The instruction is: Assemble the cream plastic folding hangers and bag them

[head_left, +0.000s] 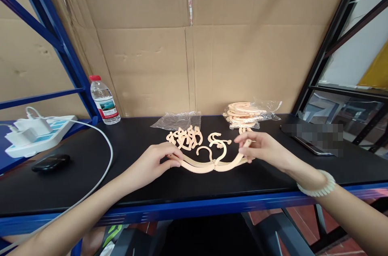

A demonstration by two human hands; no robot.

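Note:
A beige clothes hanger [198, 169], with curved arms meeting at a joint and a hook [223, 152] standing up from the middle, is held low over the black tabletop. My left hand [159, 161] pinches the end of its left arm between thumb and fingers. At the other end, my right hand [263, 147] grips the right arm, its tip poking up between the fingers. Just behind the hanger lie loose curved beige hooks [215, 139], another hook [204, 150], and a heap of small curved beige pieces [186, 138].
Behind the heap is an empty clear plastic bag [178, 120]; a bag of stacked beige parts [244, 114] sits back right. A phone [315, 145] is at right. On the left are a water bottle [104, 100], black mouse [51, 163], power strip [42, 137] and white cable [110, 151]. Cardboard [142, 66] walls the back.

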